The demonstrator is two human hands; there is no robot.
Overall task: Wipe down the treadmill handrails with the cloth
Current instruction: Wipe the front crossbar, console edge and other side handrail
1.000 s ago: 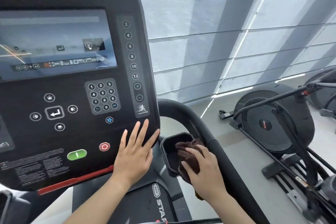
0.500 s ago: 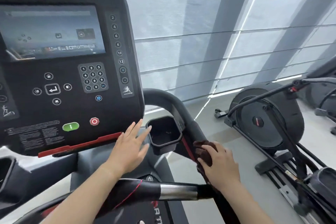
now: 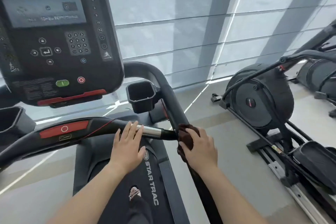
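Fingers (image 3: 190, 132) of the right hand (image 3: 200, 149) are pressing a dark brown cloth (image 3: 185, 137) against the right handrail (image 3: 174, 103). Left hand (image 3: 127, 149) is resting flat, fingers (image 3: 133, 129) slightly spread, on the front crossbar (image 3: 101, 129), cloth just right of them.

Black treadmill console (image 3: 54, 42), upper left of frame: "STAR TRAC" in white along its top edge. Numeric keypad (image 3: 78, 42) digits 1–9 and 0, blurred. Side button column (image 3: 99, 23) shows "10", "12". Black treadmill deck cover (image 3: 151, 178), lower centre: "STAR TRAC" running lengthwise.
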